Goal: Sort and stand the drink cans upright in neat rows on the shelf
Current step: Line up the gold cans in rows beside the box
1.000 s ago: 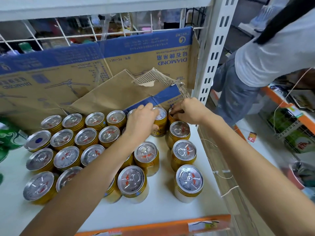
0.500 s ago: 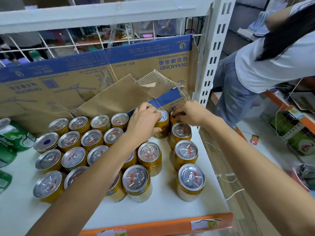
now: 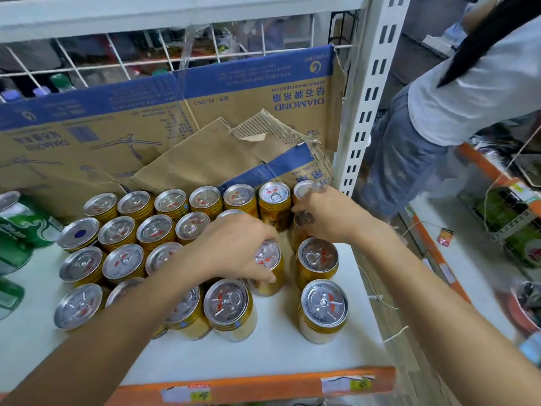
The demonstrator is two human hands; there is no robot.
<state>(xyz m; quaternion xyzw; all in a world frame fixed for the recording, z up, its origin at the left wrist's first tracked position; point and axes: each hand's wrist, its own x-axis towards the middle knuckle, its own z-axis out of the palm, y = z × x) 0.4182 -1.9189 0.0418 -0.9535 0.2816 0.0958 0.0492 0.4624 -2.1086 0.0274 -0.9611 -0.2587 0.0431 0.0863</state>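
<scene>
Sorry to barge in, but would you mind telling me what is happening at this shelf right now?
A person is lining up gold drink cans upright on a white shelf. The left hand is closed around one can in the middle of the group, and the right hand grips another can near the back right corner. Several rows already stand at the left, in front of a cardboard sheet. Another person stands beyond the upright post.

Single head-worn wide-angle view, looking forward and steeply down onto a white shelf board (image 3: 278,353) from close above. Gold-sided, silver-topped drink cans (image 3: 228,309) fill the centre-left. Both forearms enter from the bottom edge. Right margin takes in the aisle floor.
</scene>
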